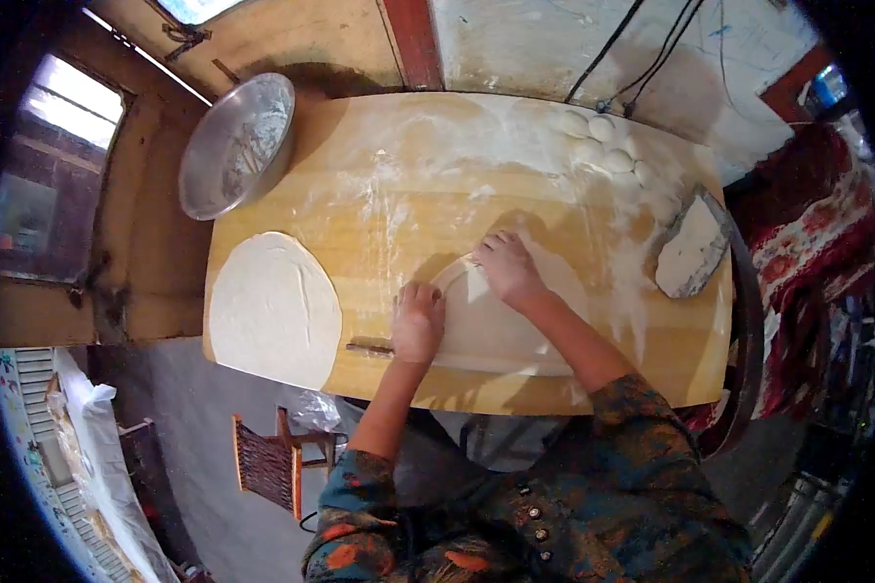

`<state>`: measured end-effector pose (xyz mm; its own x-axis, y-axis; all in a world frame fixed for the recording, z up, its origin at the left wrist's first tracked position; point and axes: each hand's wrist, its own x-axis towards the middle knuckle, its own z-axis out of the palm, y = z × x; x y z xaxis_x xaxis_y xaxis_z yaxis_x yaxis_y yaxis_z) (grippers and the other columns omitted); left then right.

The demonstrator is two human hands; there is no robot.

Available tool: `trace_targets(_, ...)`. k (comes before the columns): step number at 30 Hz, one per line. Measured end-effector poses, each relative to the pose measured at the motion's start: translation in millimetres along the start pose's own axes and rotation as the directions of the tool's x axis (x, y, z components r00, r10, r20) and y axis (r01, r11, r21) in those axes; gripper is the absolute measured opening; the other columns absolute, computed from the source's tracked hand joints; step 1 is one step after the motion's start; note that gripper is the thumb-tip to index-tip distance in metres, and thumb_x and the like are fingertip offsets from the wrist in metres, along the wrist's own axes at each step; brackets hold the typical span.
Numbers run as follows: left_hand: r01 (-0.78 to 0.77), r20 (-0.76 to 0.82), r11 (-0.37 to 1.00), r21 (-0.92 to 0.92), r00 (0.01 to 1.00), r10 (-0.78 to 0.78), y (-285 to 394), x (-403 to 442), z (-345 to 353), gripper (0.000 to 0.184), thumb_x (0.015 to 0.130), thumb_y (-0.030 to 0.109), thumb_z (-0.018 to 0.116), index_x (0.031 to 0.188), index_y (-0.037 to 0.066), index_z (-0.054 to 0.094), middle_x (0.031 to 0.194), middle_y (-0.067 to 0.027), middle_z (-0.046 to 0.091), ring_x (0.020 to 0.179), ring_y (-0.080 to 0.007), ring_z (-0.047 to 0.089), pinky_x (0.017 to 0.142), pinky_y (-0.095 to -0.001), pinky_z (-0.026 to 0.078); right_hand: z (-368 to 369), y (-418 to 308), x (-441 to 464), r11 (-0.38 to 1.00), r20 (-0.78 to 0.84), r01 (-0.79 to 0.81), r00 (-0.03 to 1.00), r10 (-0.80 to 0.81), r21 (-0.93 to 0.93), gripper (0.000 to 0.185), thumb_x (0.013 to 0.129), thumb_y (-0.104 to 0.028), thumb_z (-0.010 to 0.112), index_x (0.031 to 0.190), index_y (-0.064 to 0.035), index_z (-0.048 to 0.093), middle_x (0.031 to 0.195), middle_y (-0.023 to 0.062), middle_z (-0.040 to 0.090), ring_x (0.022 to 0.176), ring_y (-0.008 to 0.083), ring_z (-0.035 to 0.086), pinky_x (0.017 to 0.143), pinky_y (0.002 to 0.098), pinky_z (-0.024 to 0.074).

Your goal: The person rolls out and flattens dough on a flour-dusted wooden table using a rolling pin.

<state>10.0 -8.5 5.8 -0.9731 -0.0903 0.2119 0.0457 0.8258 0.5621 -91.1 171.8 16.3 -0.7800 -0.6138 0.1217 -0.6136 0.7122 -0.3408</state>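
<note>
A thin round dough sheet [501, 330] lies flat on the floured board in front of me. My left hand [418, 323] is closed at its left edge, fingers curled down. My right hand [507, 269] is closed at the sheet's far edge, fingertips bent over the rim. Between the two hands runs a short stretch of that edge. A thin dark stick [367, 348] shows beside my left wrist, partly hidden by it. Further left, a second rolled dough sheet [274, 311] rests on the board, reaching its front edge.
The wooden board [360, 214] is dusted with flour. A metal basin [238, 146] stands at its back left corner. Several dough balls [603, 146] sit at the back right, near a bag of flour [692, 248]. Below on the floor is a woven stool [267, 464].
</note>
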Motion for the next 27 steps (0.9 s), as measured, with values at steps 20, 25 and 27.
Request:
trace_targets(20, 0.124, -0.052, 0.991, -0.052, 0.991, -0.127, -30, 25, -12, 0.021, 0.085, 0.007, 0.055, 0.106, 0.008, 0.057, 0.100, -0.0172, 0.057, 0.084, -0.0401, 0.059, 0.069, -0.0483, 0.049, 2, 3, 3, 0.997, -0.085, 0.076, 0.994, -0.075, 0.005, 0.044, 0.082, -0.009, 0.054, 0.126, -0.0057, 0.055, 0.131, 0.0164, 0.050, 0.124, 0.0345, 0.044, 0.108, 0.0459, 0.0316)
trace_targets(25, 0.004, -0.024, 0.996, 0.089, 1.000, -0.001, -24, 15, -24, 0.031, 0.084, 0.007, 0.056, 0.115, 0.008, 0.058, 0.109, -0.0169, 0.056, 0.103, -0.0356, 0.055, 0.085, -0.0468, 0.044, -38, -1, -48, 0.981, -0.067, -0.184, 0.980, 0.188, 0.070, 0.054, 0.083, -0.012, 0.055, 0.135, 0.0008, 0.045, 0.141, 0.0186, 0.044, 0.134, 0.0343, 0.036, 0.112, 0.0459, 0.0255)
trace_targets(27, -0.120, 0.029, 0.981, 0.153, 0.993, 0.117, -7, -3, -34, 0.034, 0.084, 0.007, 0.057, 0.118, 0.008, 0.058, 0.111, -0.0155, 0.056, 0.108, -0.0336, 0.053, 0.091, -0.0463, 0.042, -16, -14, -101, 0.993, -0.121, -0.057, 0.990, 0.070, 0.106, 0.056, 0.084, -0.015, 0.055, 0.136, 0.0009, 0.043, 0.141, 0.0201, 0.043, 0.133, 0.0357, 0.037, 0.112, 0.0479, 0.0249)
